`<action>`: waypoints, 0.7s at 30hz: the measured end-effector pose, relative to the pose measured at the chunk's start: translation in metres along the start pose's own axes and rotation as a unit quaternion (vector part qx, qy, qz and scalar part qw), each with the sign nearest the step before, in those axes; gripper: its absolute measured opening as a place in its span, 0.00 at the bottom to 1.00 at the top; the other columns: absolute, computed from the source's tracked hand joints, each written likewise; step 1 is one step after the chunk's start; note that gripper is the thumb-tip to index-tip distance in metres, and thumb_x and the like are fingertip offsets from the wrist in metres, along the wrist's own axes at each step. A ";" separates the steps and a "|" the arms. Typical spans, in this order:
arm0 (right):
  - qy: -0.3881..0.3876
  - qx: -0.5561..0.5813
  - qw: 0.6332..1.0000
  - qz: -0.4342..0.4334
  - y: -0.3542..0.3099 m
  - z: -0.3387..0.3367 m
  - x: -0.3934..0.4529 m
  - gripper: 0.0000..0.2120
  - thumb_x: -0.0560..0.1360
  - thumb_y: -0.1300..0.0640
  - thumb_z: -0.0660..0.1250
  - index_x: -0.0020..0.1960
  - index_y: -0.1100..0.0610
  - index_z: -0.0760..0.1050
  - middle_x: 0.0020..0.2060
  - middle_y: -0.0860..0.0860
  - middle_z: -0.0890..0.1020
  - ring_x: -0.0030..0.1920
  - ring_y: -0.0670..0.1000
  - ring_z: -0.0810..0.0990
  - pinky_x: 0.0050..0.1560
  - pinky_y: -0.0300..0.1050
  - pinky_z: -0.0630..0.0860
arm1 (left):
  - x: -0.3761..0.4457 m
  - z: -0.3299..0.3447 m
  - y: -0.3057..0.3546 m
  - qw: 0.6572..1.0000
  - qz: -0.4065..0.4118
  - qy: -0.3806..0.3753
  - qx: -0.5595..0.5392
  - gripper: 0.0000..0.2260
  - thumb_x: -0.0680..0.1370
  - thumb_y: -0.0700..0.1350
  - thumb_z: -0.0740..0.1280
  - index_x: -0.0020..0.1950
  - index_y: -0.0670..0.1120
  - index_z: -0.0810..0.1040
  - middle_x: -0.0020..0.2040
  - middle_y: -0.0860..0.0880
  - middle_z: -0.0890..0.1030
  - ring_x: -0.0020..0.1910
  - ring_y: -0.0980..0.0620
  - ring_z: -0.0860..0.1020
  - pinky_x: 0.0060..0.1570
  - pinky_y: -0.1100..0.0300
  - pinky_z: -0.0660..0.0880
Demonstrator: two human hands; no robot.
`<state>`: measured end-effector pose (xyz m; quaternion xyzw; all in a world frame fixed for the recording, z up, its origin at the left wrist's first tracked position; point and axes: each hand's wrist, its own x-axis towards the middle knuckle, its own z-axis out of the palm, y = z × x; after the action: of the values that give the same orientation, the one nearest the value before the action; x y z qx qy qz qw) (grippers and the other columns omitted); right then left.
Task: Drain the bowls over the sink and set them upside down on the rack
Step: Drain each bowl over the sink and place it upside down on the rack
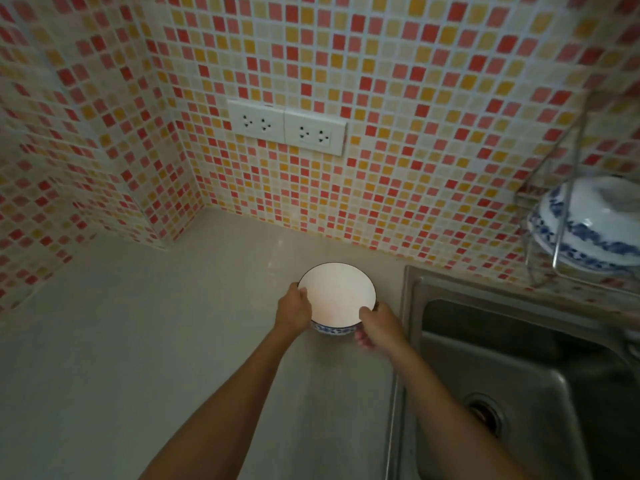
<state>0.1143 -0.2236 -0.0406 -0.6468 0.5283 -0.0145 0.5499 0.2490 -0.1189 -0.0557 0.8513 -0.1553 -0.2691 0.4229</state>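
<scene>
A white bowl (337,295) with a dark rim and a blue pattern on its outside sits upright on the pale counter (138,341), just left of the steel sink (519,375). My left hand (293,308) grips its left rim, thumb over the edge. My right hand (377,329) holds its right near side. On the wire rack (561,223) at the right wall, another blue-and-white bowl (595,223) lies upside down.
The sink's drain (483,412) lies at the lower right. Two double wall sockets (287,128) sit in the mosaic tile wall above the counter. The tiled wall forms a corner at the left.
</scene>
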 end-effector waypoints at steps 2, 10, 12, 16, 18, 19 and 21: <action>0.007 0.026 1.000 0.007 0.010 -0.023 -0.011 0.14 0.75 0.54 0.61 0.59 0.55 0.69 0.49 0.55 0.80 0.43 0.53 0.82 0.29 0.44 0.78 | -0.017 0.012 0.009 1.000 0.018 0.002 -0.008 0.16 0.82 0.45 0.52 0.65 0.40 0.69 0.61 0.36 0.75 0.58 0.35 0.75 0.52 0.40 0.77; -0.124 0.382 0.915 0.039 0.080 -0.129 -0.068 0.24 0.74 0.66 0.58 0.68 0.54 0.65 0.61 0.60 0.72 0.56 0.64 0.76 0.43 0.60 0.82 | -0.115 0.091 0.061 0.994 0.103 -0.031 0.003 0.16 0.83 0.45 0.52 0.65 0.39 0.71 0.61 0.37 0.77 0.58 0.39 0.75 0.55 0.50 0.75; -0.125 0.391 0.911 0.039 0.101 -0.154 -0.081 0.25 0.72 0.67 0.58 0.67 0.54 0.65 0.61 0.60 0.71 0.57 0.63 0.74 0.43 0.60 0.82 | -0.139 0.114 0.068 0.993 0.116 -0.036 0.005 0.16 0.83 0.46 0.52 0.64 0.39 0.72 0.60 0.39 0.77 0.57 0.40 0.75 0.52 0.56 0.71; -0.133 0.382 0.914 0.032 0.141 -0.199 -0.104 0.25 0.70 0.66 0.60 0.66 0.53 0.65 0.60 0.58 0.71 0.57 0.62 0.74 0.45 0.60 0.82 | -0.181 0.160 0.072 0.990 0.136 -0.039 0.011 0.16 0.82 0.47 0.54 0.63 0.41 0.74 0.59 0.40 0.79 0.56 0.42 0.77 0.51 0.57 0.71; -0.124 0.375 0.918 0.030 0.161 -0.218 -0.113 0.23 0.74 0.69 0.56 0.66 0.54 0.65 0.58 0.57 0.71 0.54 0.61 0.74 0.46 0.60 0.81 | -0.200 0.181 0.072 0.988 0.146 -0.036 0.025 0.17 0.82 0.49 0.54 0.63 0.42 0.74 0.58 0.40 0.80 0.56 0.41 0.77 0.51 0.57 0.72; -0.118 0.374 0.919 0.032 0.170 -0.227 -0.117 0.22 0.74 0.70 0.55 0.65 0.54 0.65 0.57 0.57 0.72 0.53 0.60 0.74 0.45 0.60 0.82 | -0.208 0.192 0.072 0.987 0.155 -0.034 0.037 0.18 0.82 0.51 0.54 0.63 0.42 0.74 0.58 0.41 0.80 0.56 0.42 0.78 0.51 0.57 0.72; -0.097 0.374 0.922 0.042 0.188 -0.242 -0.123 0.23 0.73 0.71 0.54 0.65 0.54 0.65 0.57 0.56 0.71 0.52 0.60 0.74 0.42 0.59 0.82 | -0.223 0.211 0.070 0.983 0.172 -0.037 0.046 0.19 0.82 0.53 0.54 0.64 0.44 0.74 0.57 0.42 0.80 0.55 0.43 0.78 0.51 0.56 0.74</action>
<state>-0.2108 -0.2755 -0.0128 -0.3700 0.4550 -0.1253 0.8003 -0.0583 -0.1850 -0.0316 0.8197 -0.3270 -0.2167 0.4175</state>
